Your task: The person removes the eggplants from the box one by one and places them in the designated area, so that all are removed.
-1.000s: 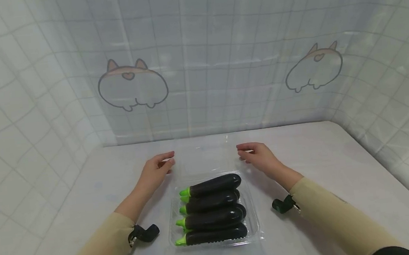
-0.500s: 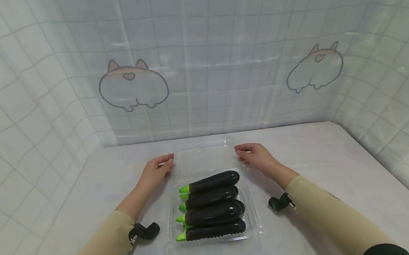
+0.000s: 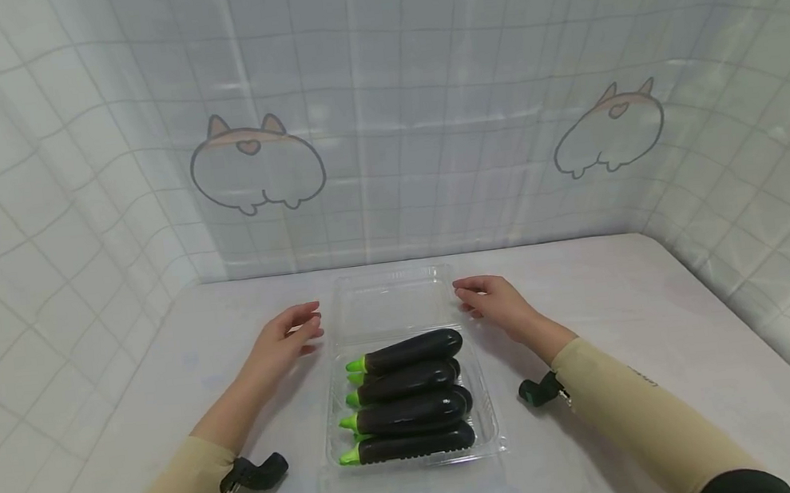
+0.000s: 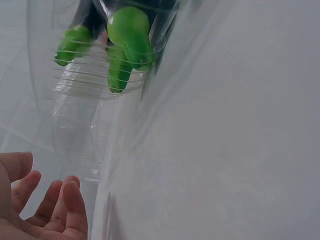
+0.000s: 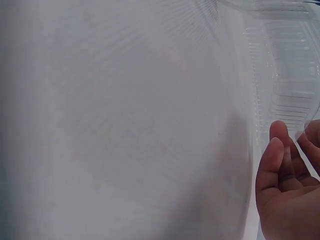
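Blk eggplants [image 3: 411, 413], grn stems [image 4: 129, 30], gridded backdrop [image 3: 396, 118]

A clear plastic hinged container [image 3: 486, 418] sat wide open on a white table [image 3: 588, 290], its see-through lid [image 3: 396, 307] folded back towards the table's far edge. In the base lay glossy, near-black eggplants [image 3: 412, 412], side by side: four showed along the top, others partly hidden beneath. Their bright green stems pointed left, their smooth, rounded ends right.

A whitish table [image 3: 634, 318] bears a clear plastic box [image 3: 486, 422], its lid [image 3: 396, 308] open on the far side.
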Available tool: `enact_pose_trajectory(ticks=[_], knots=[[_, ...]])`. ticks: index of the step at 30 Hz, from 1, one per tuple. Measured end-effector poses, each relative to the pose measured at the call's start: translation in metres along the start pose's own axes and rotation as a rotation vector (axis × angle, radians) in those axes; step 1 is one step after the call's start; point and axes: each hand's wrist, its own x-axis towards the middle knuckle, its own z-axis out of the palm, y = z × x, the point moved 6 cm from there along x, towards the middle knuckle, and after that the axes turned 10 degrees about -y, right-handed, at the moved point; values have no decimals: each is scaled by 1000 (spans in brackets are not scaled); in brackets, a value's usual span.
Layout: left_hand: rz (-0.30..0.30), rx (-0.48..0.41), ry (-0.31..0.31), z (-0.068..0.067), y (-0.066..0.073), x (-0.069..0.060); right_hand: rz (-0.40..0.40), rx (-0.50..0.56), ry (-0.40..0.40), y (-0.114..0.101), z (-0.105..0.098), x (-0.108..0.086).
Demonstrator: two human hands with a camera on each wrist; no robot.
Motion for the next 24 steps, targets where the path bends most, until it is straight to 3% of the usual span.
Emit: enact_pose_trajectory(ticks=[8,14,24], knots=[[-36,-50,-43,2,-5,-30,11,-7,-1,4,0,2],[-39,-121,-100,15,-6,-54,27,-4,8,4,-3,0],[-76,-158,-164,35,-6,-95,26,11,4,6,-3,1]])
